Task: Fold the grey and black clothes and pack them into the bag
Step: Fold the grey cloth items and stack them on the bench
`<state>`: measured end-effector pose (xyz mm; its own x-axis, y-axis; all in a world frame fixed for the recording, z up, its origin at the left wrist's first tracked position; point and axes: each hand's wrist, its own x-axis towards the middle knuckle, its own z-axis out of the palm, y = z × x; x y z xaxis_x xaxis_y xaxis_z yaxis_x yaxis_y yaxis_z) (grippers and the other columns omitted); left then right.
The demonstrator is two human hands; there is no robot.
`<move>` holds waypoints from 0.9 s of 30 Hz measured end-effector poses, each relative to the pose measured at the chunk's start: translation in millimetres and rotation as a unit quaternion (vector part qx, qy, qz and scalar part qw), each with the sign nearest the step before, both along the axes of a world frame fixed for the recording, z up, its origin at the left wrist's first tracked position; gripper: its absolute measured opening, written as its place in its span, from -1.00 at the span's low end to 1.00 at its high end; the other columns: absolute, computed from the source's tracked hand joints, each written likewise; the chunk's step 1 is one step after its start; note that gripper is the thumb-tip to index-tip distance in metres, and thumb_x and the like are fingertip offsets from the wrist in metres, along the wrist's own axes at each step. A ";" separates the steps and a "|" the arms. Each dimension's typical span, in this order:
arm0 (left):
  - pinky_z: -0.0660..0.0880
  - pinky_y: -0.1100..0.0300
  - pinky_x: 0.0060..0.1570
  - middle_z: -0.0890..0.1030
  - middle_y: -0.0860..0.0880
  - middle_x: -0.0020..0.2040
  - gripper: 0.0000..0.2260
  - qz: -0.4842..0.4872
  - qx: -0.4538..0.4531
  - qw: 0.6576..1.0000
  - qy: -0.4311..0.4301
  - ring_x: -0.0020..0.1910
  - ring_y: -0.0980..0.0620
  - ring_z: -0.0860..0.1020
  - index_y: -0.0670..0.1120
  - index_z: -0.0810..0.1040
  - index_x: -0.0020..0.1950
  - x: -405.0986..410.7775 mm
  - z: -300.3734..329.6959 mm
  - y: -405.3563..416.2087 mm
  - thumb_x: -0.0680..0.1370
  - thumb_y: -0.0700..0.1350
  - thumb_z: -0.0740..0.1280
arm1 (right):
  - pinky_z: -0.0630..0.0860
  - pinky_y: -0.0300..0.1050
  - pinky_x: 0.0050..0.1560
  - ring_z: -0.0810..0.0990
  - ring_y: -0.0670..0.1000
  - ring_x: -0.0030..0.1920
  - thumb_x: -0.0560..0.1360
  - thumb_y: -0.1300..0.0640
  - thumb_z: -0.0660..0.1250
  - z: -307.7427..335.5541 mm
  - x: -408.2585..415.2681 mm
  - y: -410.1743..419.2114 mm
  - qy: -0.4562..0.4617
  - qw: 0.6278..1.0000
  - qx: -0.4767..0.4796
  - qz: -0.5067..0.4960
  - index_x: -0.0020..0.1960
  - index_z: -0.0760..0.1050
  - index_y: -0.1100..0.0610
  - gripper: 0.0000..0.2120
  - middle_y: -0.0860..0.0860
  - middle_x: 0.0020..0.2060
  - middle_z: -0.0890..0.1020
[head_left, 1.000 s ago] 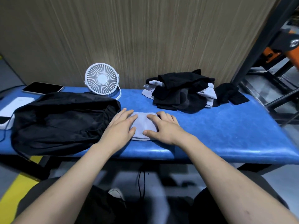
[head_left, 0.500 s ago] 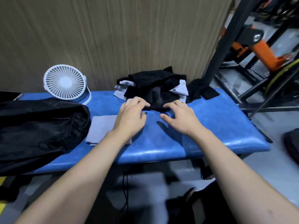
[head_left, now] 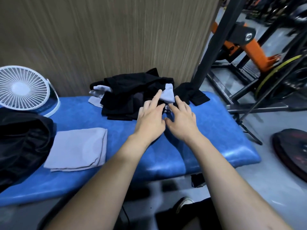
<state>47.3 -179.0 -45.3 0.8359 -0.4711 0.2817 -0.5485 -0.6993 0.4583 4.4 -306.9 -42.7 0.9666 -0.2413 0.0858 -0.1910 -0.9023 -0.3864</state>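
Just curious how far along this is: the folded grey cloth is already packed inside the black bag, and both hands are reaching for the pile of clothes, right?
Not quite. In the head view the folded grey cloth lies on the blue bench, beside the black bag, not inside it. The rest holds: the left hand and right hand are reaching for the pile of clothes.

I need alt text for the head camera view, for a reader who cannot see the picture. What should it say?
Two bare hands, left hand and right hand, reach with spread fingers into a pile of black and grey clothes at the back of a blue padded bench. One folded grey cloth lies nearer, beside a black bag and a white fan.
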 end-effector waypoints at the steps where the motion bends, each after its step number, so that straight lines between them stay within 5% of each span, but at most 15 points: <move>1: 0.27 0.10 0.26 -0.04 0.15 0.62 -0.60 0.004 0.002 1.000 0.000 0.35 -0.01 0.25 -0.04 0.48 0.29 0.9 -0.7 -3.5 0.46 -0.21 0.28 | 0.06 0.13 0.49 -0.03 0.10 0.59 0.56 -0.01 0.27 -0.9 0.9 -2.1 0.004 1.000 0.005 -0.002 0.53 0.25 0.01 -0.43 -0.06 0.62 -0.02; 7: 0.29 0.14 0.08 0.24 0.19 0.47 -0.55 0.016 -0.009 1.000 -0.018 0.15 -0.01 0.36 0.00 0.41 0.35 5.5 -2.5 -8.2 0.47 -0.23 0.26 | 0.17 0.09 0.44 0.12 0.05 0.54 0.53 0.01 0.31 -0.7 -1.7 -8.7 -0.039 0.999 0.023 0.011 0.51 0.27 0.02 -0.43 -0.10 0.57 0.18; 10: 0.36 0.12 0.17 0.34 0.15 0.39 -0.57 -0.010 -0.100 0.994 -0.038 0.19 0.04 0.42 -0.02 0.48 0.32 -0.9 5.8 -4.1 0.47 -0.28 0.25 | 0.37 0.09 0.31 0.40 0.07 0.31 0.50 0.04 0.37 5.0 -4.8 -4.0 -0.141 0.987 0.076 -0.002 0.34 0.41 0.05 -0.57 -0.04 0.32 0.45; 15: 0.55 0.03 0.07 0.47 0.07 0.21 -0.72 -0.111 -0.229 0.966 -0.049 0.13 0.11 0.53 -0.10 0.58 0.16 -18.8 20.2 14.4 0.49 -0.31 0.27 | 0.52 0.12 0.12 0.52 0.04 0.17 0.40 -0.07 0.45 12.5 -11.6 3.2 -0.213 0.956 0.189 -0.077 0.26 0.35 0.09 -0.46 -0.02 0.19 0.48; 19: 0.50 0.18 0.09 0.49 0.03 0.07 -0.83 -0.142 -0.237 0.957 -0.093 0.10 0.12 0.51 -0.15 0.59 0.02 -34.4 27.5 38.8 0.46 -0.33 0.38 | 0.51 0.15 0.11 0.51 0.08 0.17 0.34 0.06 0.44 13.2 -12.9 6.6 -0.210 0.961 0.151 -0.095 0.26 0.34 0.06 -0.47 -0.01 0.18 0.45; 23: 0.47 0.11 -0.09 0.49 -0.04 -0.11 -0.85 -0.139 -0.249 0.951 -0.117 -0.10 0.00 0.50 -0.19 0.47 -0.14 -40.3 37.3 62.6 0.45 -0.40 0.38 | 0.47 0.12 0.02 0.49 0.19 0.08 0.35 0.22 0.32 11.6 -14.0 15.8 -0.222 0.965 0.069 -0.121 0.18 0.40 0.10 -0.60 0.07 0.11 0.43; 27: 0.49 0.03 -0.08 0.48 0.01 -0.12 -0.80 -0.100 -0.233 0.966 -0.049 -0.12 -0.01 0.50 -0.12 0.42 -0.03 -43.4 39.8 87.9 0.47 -0.36 0.34 | 0.43 0.10 -0.03 0.45 0.21 0.02 0.38 0.18 0.33 4.7 -18.8 21.5 -0.195 0.972 -0.034 -0.129 0.10 0.44 0.11 -0.71 0.10 0.05 0.45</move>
